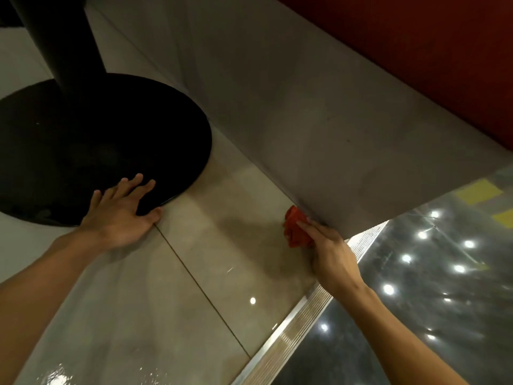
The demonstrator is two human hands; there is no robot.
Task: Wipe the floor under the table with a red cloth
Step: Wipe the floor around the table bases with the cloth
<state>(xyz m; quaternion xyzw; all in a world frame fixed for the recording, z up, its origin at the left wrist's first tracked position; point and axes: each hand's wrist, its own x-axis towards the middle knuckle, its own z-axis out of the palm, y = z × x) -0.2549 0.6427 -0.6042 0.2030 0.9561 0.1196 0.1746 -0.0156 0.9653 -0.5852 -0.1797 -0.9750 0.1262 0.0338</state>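
A crumpled red cloth (296, 228) lies on the beige tiled floor (222, 262), right at the foot of a grey base panel (319, 129). My right hand (330, 251) grips the cloth and presses it down where the floor meets the panel. My left hand (122, 212) lies flat with its fingers spread, partly on the floor and partly on the rim of the round black table base (97, 151). The black table column (55, 37) rises from that base at the upper left.
A ribbed metal strip (305, 309) runs diagonally at the lower right, dividing the beige tiles from a glossy dark floor (416, 287) that mirrors ceiling lights. A dark red surface (430, 51) sits above the grey panel. A wet sheen (61, 376) shows on the tile at the bottom left.
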